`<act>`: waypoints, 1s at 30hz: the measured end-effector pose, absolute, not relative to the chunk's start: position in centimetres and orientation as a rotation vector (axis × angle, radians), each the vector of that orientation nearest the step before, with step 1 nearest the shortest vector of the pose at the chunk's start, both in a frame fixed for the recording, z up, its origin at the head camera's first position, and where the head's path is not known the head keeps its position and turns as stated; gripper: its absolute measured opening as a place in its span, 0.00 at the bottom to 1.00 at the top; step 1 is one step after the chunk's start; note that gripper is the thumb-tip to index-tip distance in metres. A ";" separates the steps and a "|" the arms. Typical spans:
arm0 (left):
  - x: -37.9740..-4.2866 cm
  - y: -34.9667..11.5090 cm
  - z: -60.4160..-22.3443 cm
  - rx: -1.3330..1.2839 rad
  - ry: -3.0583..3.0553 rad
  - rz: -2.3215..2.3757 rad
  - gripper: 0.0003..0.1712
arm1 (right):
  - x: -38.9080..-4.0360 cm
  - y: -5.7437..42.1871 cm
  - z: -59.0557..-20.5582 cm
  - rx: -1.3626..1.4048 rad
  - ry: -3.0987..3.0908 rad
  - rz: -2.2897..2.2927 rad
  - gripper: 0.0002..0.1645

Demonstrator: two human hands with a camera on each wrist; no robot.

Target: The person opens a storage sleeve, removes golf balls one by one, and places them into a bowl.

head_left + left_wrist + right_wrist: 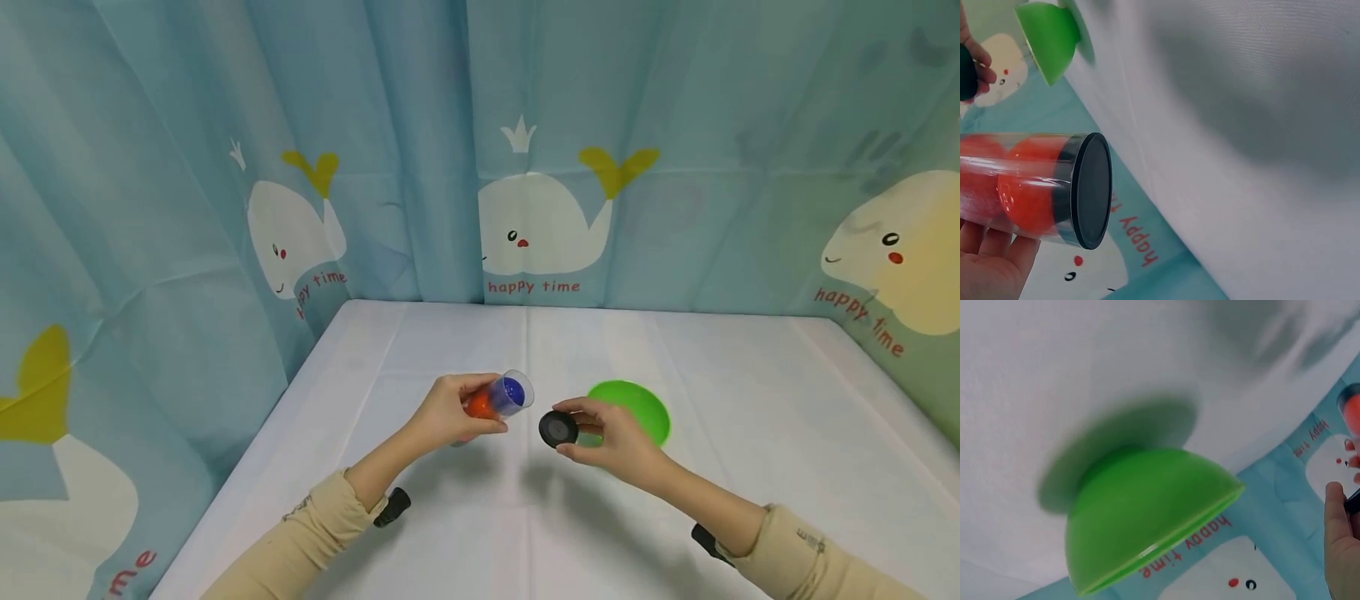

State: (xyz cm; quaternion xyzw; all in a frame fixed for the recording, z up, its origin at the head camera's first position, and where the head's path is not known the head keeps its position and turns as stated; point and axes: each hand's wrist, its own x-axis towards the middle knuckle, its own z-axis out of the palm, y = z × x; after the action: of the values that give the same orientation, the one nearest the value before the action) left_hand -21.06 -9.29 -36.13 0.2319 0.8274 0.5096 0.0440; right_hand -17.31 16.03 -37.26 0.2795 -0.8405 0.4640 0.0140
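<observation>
My left hand grips a clear plastic tube, tilted with its uncovered end toward the right. Inside it a blue ball sits nearest the mouth, with an orange ball behind it. A black cap closes the tube's other end in the left wrist view, where two orange-red balls show through the wall. Between thumb and fingers, my right hand pinches a round black lid, held apart from the tube's mouth. Just behind that hand stands a green bowl, partly covered by it in the head view.
A white cloth covers the table. Blue curtains printed with whales hang behind it and along the sides. Black wrist-camera pieces stick out from beneath both sleeves.
</observation>
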 end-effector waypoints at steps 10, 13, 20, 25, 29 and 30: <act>-21.1 -9.5 -36.1 0.692 2.531 1.554 0.35 | -16.8 15.6 -38.5 0.897 -2.658 1.469 0.26; -21.1 -9.5 -36.0 0.682 2.527 1.559 0.35 | -16.7 15.5 -39.1 0.898 -2.685 1.468 0.25; -21.1 -9.4 -36.0 0.672 2.511 1.563 0.35 | -16.6 15.7 -40.3 0.912 -2.734 1.481 0.26; -21.0 -9.4 -35.7 0.673 2.517 1.568 0.35 | -16.7 15.7 -40.5 0.933 -2.744 1.468 0.27; -21.0 -9.4 -35.8 0.658 2.517 1.576 0.36 | -16.7 15.7 -40.8 0.947 -2.791 1.390 0.27; -21.0 -9.4 -35.8 0.652 2.517 1.576 0.36 | -16.7 15.7 -40.9 0.952 -2.805 1.375 0.27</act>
State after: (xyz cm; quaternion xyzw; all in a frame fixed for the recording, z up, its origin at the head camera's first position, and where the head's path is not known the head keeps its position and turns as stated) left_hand -20.96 -9.39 -35.84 0.2140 0.8269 0.5176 0.0505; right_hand -16.73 15.70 -40.86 0.2910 -0.8572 0.4203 -0.0619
